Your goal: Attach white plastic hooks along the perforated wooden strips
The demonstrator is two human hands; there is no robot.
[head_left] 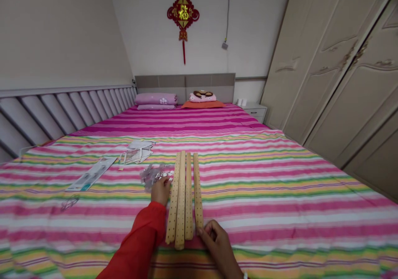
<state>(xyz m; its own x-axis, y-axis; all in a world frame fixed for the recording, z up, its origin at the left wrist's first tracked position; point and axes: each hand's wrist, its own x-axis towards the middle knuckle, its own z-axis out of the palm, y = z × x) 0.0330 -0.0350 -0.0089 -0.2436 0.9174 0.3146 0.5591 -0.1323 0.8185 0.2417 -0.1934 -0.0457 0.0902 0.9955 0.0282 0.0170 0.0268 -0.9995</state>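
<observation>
Several long wooden strips [181, 196] with rows of small dark holes lie side by side on the striped bed sheet, pointing away from me. My right hand [217, 239] is closed at the near end of the rightmost wooden strip [197, 192], thumb and finger pinching it. That strip lies slightly apart from the others. My left hand [161, 191], in a red sleeve, is beside the leftmost strip with its fingers drawn together. Just beyond its fingertips are small white pieces [166, 173] and a clear plastic bag [150, 176]. What the left fingertips hold, if anything, is hidden.
Left on the bed lie a flat clear package [93, 173], a thin wire-like coil [70, 202] and crumpled white-grey packaging [138, 151]. Folded bedding [156, 100] rests by the headboard [168, 82]. A slatted rail [71, 105] borders the left; a wardrobe [336, 67] stands right.
</observation>
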